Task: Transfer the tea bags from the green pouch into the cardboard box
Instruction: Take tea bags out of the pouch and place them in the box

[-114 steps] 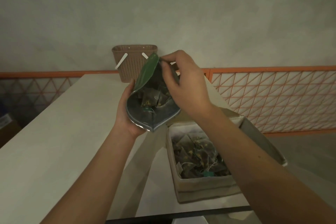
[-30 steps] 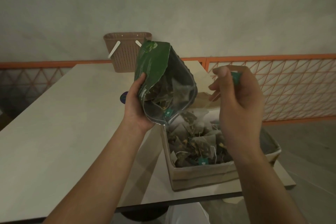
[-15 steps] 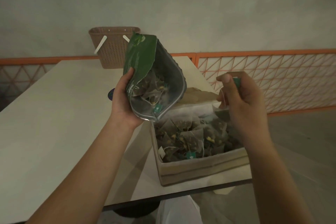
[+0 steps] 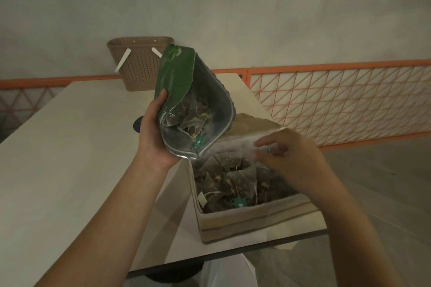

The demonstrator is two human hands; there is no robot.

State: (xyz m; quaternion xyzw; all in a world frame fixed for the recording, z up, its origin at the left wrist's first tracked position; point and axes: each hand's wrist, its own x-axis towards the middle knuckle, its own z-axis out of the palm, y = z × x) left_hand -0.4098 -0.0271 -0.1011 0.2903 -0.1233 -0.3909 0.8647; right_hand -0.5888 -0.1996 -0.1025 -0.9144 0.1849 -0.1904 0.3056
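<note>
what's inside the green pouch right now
Several pyramid tea bags with strings and a teal tag remain inside the green pouch, gripped by the left hand. Its upper interior is hidden.

From where I watch, I see two bare forearms entering from the bottom of the frame, one from the lower left and one from the lower right. No sleeve, cuff, watch, strap or glove shows on either arm as far as the frame edge. The bare left hand (image 4: 152,137) wears no ring that I can make out, and the bare right hand (image 4: 291,158) likewise shows none. At the bottom centre, a pale, whitish piece of clothing (image 4: 229,272) on the person shows below the table edge.
</note>
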